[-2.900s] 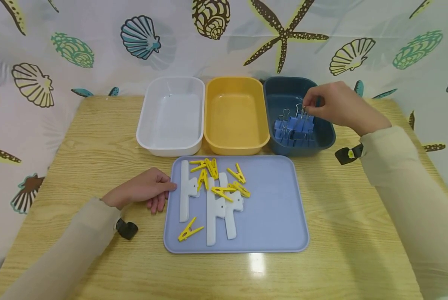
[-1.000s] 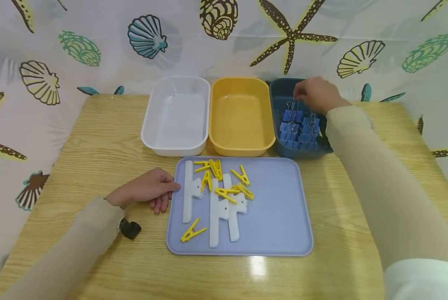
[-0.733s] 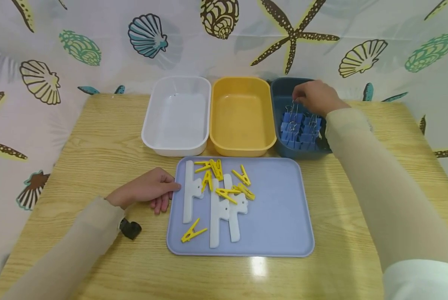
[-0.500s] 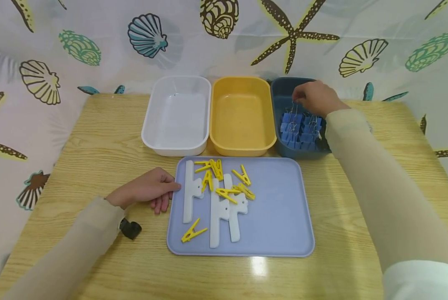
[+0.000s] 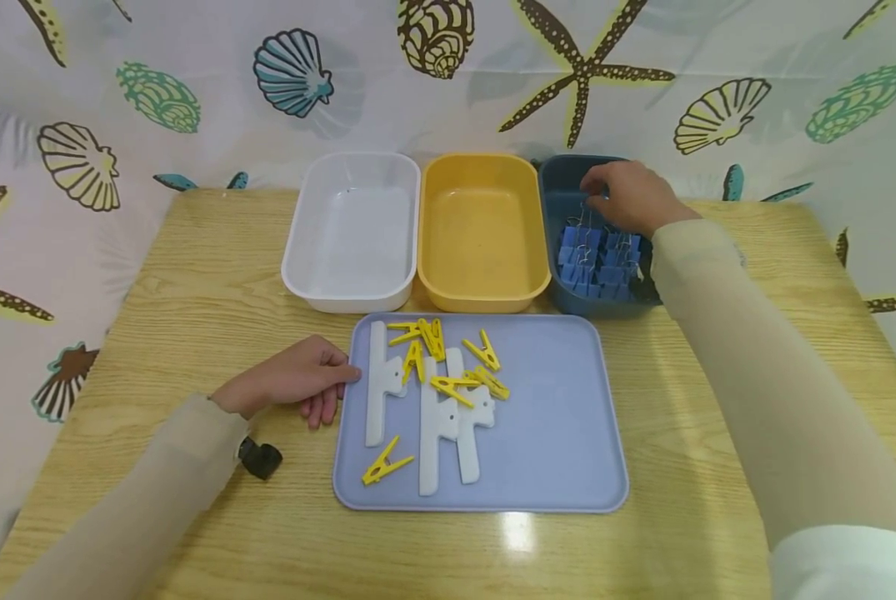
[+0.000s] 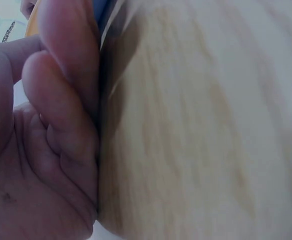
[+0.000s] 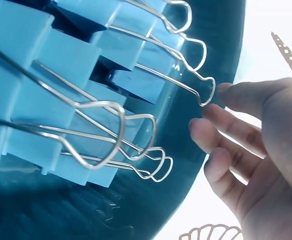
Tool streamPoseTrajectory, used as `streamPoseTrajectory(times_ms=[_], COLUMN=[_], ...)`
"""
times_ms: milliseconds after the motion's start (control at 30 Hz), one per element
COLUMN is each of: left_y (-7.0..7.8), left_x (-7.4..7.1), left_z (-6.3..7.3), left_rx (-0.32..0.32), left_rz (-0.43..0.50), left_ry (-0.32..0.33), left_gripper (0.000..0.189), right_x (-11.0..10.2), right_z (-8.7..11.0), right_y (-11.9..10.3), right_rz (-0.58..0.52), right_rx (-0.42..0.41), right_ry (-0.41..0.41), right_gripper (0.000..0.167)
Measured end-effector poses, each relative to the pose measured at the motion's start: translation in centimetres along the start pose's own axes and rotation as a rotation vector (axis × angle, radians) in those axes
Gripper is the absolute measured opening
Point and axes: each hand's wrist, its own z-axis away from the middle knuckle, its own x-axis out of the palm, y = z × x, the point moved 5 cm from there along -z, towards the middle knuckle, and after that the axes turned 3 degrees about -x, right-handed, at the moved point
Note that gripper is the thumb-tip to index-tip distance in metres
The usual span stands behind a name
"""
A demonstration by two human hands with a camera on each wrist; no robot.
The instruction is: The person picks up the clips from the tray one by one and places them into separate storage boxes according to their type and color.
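My right hand [image 5: 631, 196] hovers over the dark blue bin [image 5: 601, 307] at the back right. In the right wrist view its parted fingers sit right by the wire handle of a binder clip [image 7: 146, 82], holding nothing. Several blue binder clips [image 5: 583, 250] stand in rows in that bin, handles up. My left hand [image 5: 297, 379] rests on the table at the left rim of the lavender tray [image 5: 548, 425], fingers loosely bent, thumb side touching the rim. On the tray lie three white bag clips [image 5: 375, 408] and several yellow clothespins [image 5: 384, 464], some overlapping the bag clips.
A white bin [image 5: 353, 237] and a yellow bin [image 5: 483, 242] stand left of the dark blue one, all side by side behind the tray. Behind the wooden table [image 5: 207, 292] hangs a cloth [image 5: 387, 100] printed with shells and starfish.
The right hand has moved left and further back within the dark blue bin. Its fingers, pinching a binder clip's handle earlier, have let it go. The left hand stays put.
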Motion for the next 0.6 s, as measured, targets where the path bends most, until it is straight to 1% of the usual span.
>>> streamPoseTrajectory(times_ms=[67, 200, 367, 467, 600], left_y=[0.1, 0.2, 0.4, 0.5, 0.6], left_x=[0.1, 0.0, 0.0, 0.1, 0.1], left_z=[0.0, 0.1, 0.0, -0.1, 0.4], left_rx=[0.000, -0.009, -0.002, 0.002, -0.004], left_rz=[0.001, -0.001, -0.017, -0.030, -0.093], left_ry=[0.000, 0.007, 0.009, 0.012, 0.034], left_gripper=[0.038, 0.037, 0.038, 0.038, 0.037], right_x=[-0.2, -0.5, -0.9, -0.7, -0.5], right_z=[0.2, 0.8, 2.2, 3.1, 4.2], right_y=[0.1, -0.2, -0.7, -1.0, -1.4], right_rz=[-0.015, -0.055, -0.124, -0.145, -0.159], right_rx=[0.007, -0.008, -0.034, -0.037, -0.027], right_ry=[-0.001, 0.015, 0.062, 0.063, 0.056], right_gripper=[0.036, 0.038, 0.038, 0.039, 0.040])
